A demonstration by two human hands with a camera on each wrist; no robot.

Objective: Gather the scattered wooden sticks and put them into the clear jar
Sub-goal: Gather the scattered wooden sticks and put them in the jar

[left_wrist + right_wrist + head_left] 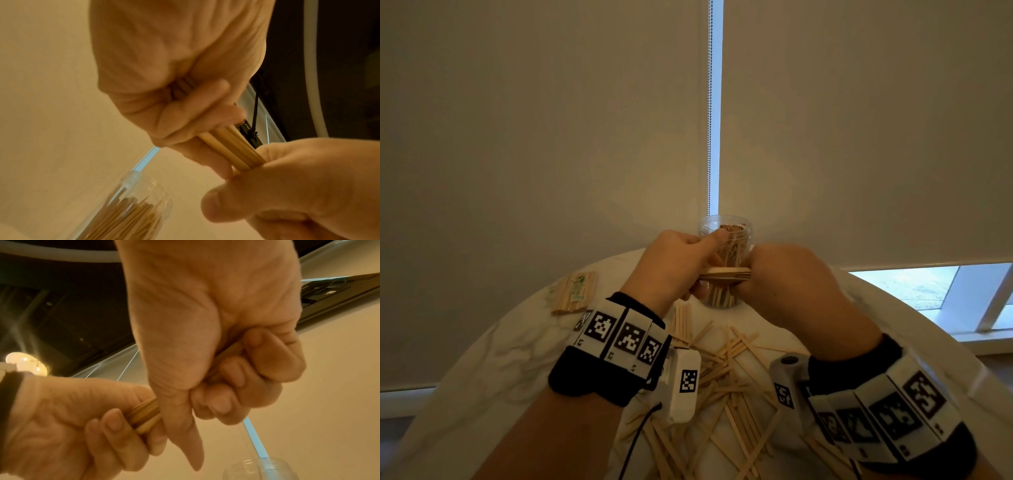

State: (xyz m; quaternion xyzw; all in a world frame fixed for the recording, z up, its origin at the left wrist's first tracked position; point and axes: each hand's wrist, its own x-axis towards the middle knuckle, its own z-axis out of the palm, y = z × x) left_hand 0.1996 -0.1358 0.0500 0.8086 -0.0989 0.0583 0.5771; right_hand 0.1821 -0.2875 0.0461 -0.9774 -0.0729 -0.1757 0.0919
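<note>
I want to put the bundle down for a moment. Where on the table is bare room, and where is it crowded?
Bare room: the table left of the left hand, below the packet; also the right part toward the window. Crowded: the loose sticks between the wrists, up to the jar.

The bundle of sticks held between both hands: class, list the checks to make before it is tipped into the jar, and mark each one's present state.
1. Left hand grips the bundle: ok.
2. Right hand grips its other end: ok.
3. Clear jar upright, mouth uncovered: ok.
4. Bundle upright over the mouth: not ok, it lies level in front of the jar.
5. Room left in the jar: cannot tell.
6. Loose sticks all gathered from the table: not ok.
</note>
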